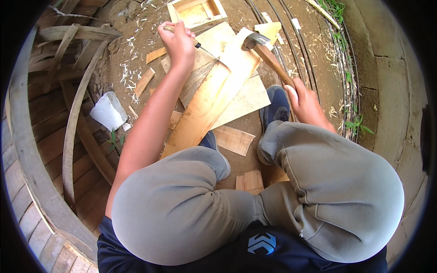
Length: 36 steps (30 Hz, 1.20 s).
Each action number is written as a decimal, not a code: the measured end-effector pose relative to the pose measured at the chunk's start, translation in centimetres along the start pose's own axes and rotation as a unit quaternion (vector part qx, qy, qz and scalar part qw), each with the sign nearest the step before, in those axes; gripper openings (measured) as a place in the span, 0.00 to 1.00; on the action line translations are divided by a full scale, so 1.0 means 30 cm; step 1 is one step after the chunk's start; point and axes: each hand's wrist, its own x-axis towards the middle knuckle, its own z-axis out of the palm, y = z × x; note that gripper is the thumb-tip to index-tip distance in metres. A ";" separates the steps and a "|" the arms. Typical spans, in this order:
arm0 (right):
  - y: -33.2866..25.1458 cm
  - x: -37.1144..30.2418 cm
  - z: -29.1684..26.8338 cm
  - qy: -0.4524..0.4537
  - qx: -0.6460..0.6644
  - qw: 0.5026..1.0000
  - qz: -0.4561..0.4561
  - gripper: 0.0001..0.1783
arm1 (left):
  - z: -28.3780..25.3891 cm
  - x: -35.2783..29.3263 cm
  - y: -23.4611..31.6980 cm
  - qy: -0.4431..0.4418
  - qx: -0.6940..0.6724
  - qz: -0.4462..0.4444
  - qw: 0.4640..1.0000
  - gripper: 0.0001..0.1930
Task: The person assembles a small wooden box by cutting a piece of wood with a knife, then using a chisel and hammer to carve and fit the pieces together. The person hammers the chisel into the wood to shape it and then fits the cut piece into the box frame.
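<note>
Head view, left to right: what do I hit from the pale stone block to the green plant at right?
Pale stone block → left hand → hand tool's metal shaft → hammer head → right hand → green plant

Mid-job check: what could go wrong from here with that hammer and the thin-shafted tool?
A stray swing of the hammer in the right hand might hit the left hand, closed around the handle of the thin-shafted tool.

The long board lies across other boards, so it might rock if struck.

The right shoe appears close to the hammer, so a dropped hammer could land on it.
</note>
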 end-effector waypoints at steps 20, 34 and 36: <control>-0.038 0.005 0.066 -0.023 -0.101 0.984 -0.142 0.13 | -0.027 0.002 -0.012 -0.006 0.120 0.049 0.992 0.09; -0.065 -0.008 0.056 0.010 -0.086 0.981 -0.174 0.11 | -0.038 0.034 -0.073 0.027 0.159 0.077 0.984 0.13; -0.089 0.020 0.046 -0.059 -0.166 0.976 -0.124 0.11 | -0.034 0.049 -0.077 0.033 0.162 0.079 0.983 0.13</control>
